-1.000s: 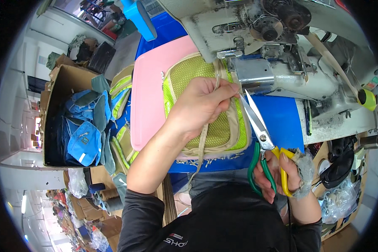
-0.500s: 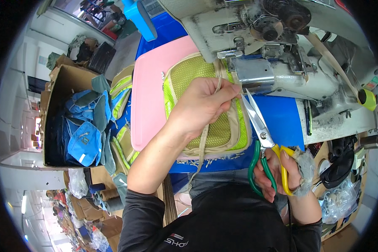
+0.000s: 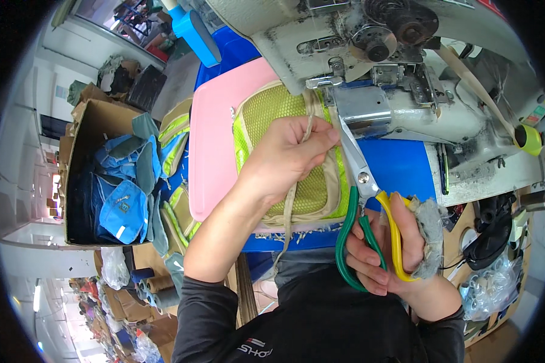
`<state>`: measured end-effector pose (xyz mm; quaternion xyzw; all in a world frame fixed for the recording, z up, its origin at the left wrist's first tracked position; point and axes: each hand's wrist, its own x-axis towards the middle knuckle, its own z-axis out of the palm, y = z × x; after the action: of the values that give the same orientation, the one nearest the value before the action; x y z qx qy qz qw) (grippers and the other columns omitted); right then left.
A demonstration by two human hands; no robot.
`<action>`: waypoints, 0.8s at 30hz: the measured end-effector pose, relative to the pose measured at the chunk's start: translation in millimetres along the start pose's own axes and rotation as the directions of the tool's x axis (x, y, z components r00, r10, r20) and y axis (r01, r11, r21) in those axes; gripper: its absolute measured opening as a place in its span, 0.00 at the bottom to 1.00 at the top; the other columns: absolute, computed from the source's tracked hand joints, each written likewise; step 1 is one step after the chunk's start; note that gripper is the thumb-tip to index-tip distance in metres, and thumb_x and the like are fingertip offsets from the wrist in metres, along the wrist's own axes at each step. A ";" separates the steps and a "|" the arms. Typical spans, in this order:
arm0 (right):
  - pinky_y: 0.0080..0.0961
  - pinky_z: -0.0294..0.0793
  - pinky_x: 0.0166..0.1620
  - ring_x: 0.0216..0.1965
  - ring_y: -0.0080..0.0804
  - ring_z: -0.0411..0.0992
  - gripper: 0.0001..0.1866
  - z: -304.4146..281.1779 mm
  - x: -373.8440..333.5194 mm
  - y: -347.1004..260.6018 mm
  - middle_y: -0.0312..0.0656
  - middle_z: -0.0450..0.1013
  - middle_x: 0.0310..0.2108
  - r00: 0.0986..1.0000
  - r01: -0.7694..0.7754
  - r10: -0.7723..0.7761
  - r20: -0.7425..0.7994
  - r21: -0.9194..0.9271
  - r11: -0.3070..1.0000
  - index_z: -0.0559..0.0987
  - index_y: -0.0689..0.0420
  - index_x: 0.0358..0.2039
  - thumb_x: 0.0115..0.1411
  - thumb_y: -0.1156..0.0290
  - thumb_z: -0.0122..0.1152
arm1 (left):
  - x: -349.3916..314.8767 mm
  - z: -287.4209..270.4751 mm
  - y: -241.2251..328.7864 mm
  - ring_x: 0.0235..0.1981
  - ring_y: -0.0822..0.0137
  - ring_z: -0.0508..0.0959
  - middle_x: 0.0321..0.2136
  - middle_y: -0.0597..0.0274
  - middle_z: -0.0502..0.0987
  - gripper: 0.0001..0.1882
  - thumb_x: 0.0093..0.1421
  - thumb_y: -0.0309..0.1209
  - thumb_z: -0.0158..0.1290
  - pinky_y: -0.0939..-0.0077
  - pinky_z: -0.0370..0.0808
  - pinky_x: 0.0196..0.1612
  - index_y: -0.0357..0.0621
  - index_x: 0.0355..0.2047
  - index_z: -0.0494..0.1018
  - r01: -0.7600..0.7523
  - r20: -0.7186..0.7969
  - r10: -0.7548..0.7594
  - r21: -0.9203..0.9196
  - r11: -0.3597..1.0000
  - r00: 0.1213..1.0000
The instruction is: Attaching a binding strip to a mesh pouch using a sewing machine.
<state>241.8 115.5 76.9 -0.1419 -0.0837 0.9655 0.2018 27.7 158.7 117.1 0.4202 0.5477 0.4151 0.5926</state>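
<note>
A yellow-green mesh bag panel (image 3: 271, 113) with beige edging lies beneath the sewing machine's metal arm. Over it, my left hand (image 3: 287, 156) pinches a thin beige binding strip (image 3: 289, 212), whose loose end hangs toward my lap. My right hand (image 3: 409, 242) is closed round a pair of scissors (image 3: 363, 178) with one green and one yellow handle. Grey fluffy wrapping (image 3: 429, 239) covers the outer side of the yellow handle. The blades point up beside my left fingertips, at the panel's right edge; whether they touch the strip I cannot tell.
The sewing machine (image 3: 369, 109) fills the upper right. A pink board (image 3: 215, 145) lies under the panel on a blue surface (image 3: 399, 169) with thread scraps. At left, a cardboard box (image 3: 79, 181) holds blue fabric pieces (image 3: 124, 209). A blue bottle-like object (image 3: 195, 37) stands behind.
The scissors have moved left and up, bringing their blades closer to my left fingertips. The blades look nearer together. My left hand keeps its pinch on the strip, and the view has shifted slightly.
</note>
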 end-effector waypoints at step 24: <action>0.26 0.73 0.13 0.10 0.31 0.65 0.34 -27.2 -41.2 -38.7 0.45 0.67 0.21 0.973 0.040 -0.170 -0.154 -0.616 0.787 0.67 0.62 0.41 0.62 0.36 0.51 | -5.1 21.0 13.8 0.23 0.74 0.70 0.20 0.60 0.74 0.16 0.54 0.33 0.66 0.78 0.69 0.27 0.35 0.28 0.71 -0.222 -0.029 0.517 0.882 0.416 0.855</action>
<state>300.5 136.3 69.5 -0.2914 -0.3768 0.8548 0.2062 48.0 157.1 132.8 0.6994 0.6530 0.2695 0.1089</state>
